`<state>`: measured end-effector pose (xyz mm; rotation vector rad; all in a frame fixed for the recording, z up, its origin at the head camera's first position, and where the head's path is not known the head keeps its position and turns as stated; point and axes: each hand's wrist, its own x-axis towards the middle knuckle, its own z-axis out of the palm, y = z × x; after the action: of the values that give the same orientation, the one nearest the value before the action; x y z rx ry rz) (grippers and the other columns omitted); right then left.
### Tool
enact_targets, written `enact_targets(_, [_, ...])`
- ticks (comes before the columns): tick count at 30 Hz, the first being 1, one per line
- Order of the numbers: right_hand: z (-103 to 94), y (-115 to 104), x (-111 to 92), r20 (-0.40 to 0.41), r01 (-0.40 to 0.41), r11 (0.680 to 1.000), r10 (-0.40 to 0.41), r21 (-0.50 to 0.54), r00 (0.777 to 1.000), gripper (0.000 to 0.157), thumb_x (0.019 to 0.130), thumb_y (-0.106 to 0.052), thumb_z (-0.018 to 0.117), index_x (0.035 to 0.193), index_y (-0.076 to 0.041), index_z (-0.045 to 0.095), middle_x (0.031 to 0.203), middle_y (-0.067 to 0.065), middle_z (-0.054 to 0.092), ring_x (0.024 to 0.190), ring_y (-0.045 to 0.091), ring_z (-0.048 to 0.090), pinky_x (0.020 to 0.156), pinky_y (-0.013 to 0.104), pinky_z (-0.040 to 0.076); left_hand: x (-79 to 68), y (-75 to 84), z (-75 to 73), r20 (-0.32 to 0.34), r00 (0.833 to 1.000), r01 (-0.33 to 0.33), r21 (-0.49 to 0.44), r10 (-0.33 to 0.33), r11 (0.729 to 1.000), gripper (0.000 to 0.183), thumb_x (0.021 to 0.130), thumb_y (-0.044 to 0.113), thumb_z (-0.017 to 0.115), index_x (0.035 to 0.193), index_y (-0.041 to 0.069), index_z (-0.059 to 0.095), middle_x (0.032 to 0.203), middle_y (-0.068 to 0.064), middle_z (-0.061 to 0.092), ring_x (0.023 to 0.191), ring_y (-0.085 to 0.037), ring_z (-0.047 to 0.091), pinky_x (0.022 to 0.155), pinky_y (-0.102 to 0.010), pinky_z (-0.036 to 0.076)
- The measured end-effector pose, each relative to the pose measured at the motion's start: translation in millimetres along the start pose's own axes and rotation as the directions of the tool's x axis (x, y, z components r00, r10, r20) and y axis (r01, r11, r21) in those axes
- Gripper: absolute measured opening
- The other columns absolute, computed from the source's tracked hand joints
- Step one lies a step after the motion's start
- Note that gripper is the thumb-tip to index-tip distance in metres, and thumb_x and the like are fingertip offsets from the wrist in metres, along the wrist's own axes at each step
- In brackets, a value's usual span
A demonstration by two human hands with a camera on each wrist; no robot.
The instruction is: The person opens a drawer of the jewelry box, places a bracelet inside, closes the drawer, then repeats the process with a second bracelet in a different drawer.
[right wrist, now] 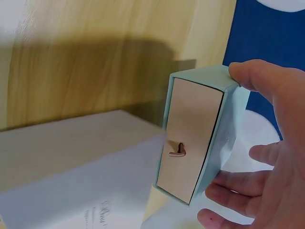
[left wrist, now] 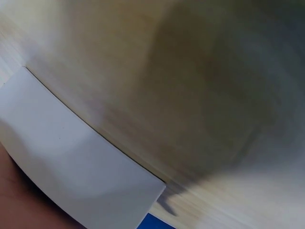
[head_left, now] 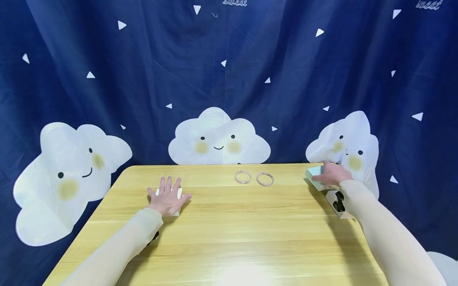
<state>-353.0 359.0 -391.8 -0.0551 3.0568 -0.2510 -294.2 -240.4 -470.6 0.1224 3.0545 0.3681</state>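
Note:
On the left of the table, my left hand (head_left: 167, 198) lies with its fingers straight and spread over a white box (head_left: 179, 193). In the left wrist view that white box (left wrist: 71, 138) shows under the edge of the hand; whether they touch I cannot tell. At the back right corner, my right hand (head_left: 332, 174) grips a mint-green drawer box (head_left: 315, 172). Its thumb presses one edge and the fingers bear on the side. The drawer front (right wrist: 193, 138) is pale pink with a small ribbon pull (right wrist: 178, 153), and is closed.
A second white box (right wrist: 76, 167) with printed lettering stands below my right wrist, near the table's right edge. Two thin bangles, a left one (head_left: 243, 183) and a right one (head_left: 265, 185), lie at the back middle of the wooden table (head_left: 229, 230). A blue cloud-print curtain (head_left: 154, 79) hangs behind.

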Motion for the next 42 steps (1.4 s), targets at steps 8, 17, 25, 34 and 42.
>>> enact_targets(8, [-2.5, -17, 3, -0.014, 0.061, 0.998, -0.061, -0.028, 0.998, 0.103, 0.085, -0.058, 0.068, 0.153, 0.007, 0.026, 0.132, 0.037, 0.056, 0.117, 0.057, 0.055, 0.085, 0.067, 0.049, -2.9, 3.8, -4.2, 0.003, 1.000, -0.003, -0.007, 0.003, 1.000, 0.090, 0.099, 0.069, 0.036, 0.163, 0.012, 0.012, 0.167, -0.026, 0.001, 0.153, -0.049, -0.009, 0.102, -0.085, -0.012])
enact_targets(17, [-8.0, -44, 2, -0.037, 0.111, 0.992, -0.113, -0.053, 0.993, 0.100, 0.082, -0.056, 0.073, 0.152, 0.002, 0.032, 0.121, 0.032, 0.064, 0.107, 0.049, 0.062, 0.077, 0.059, 0.053, 4.5, -4.9, 4.8, -0.003, 1.000, -0.009, -0.012, 0.009, 1.000, 0.092, 0.097, 0.072, 0.035, 0.163, 0.012, 0.010, 0.167, -0.026, -0.001, 0.152, -0.049, -0.010, 0.101, -0.084, -0.015])
enact_targets(25, [-7.8, -65, 0, -0.057, 0.168, 0.984, -0.172, -0.060, 0.983, 0.099, 0.081, -0.052, 0.076, 0.152, 0.002, 0.034, 0.104, 0.024, 0.069, 0.101, 0.042, 0.062, 0.075, 0.052, 0.052, -1.0, 1.1, -2.1, 0.008, 1.000, -0.005, -0.004, 0.005, 1.000, 0.094, 0.097, 0.074, 0.034, 0.163, 0.012, 0.011, 0.167, -0.026, 0.000, 0.152, -0.049, -0.010, 0.102, -0.085, -0.012])
enact_targets(34, [-6.4, -93, -7, -0.070, 0.240, 0.969, -0.244, -0.062, 0.967, 0.098, 0.080, -0.049, 0.078, 0.155, -0.004, 0.034, 0.112, 0.020, 0.070, 0.109, 0.044, 0.059, 0.078, 0.053, 0.051, -4.8, 4.7, -8.0, 0.018, 1.000, -0.004, 0.006, 0.004, 1.000, 0.095, 0.096, 0.077, 0.029, 0.163, 0.012, 0.011, 0.167, -0.027, -0.001, 0.152, -0.050, -0.008, 0.102, -0.085, -0.009])
enact_targets(42, [-6.3, -116, -14, -0.084, 0.300, 0.951, -0.305, -0.074, 0.948, 0.097, 0.077, -0.047, 0.080, 0.154, -0.006, 0.037, 0.116, 0.020, 0.069, 0.111, 0.042, 0.058, 0.085, 0.053, 0.050, -5.8, 5.7, -8.6, 0.029, 1.000, -0.001, 0.000, 0.001, 1.000, 0.098, 0.094, 0.079, 0.027, 0.163, 0.012, 0.010, 0.167, -0.027, -0.001, 0.152, -0.049, -0.010, 0.103, -0.085, -0.010])
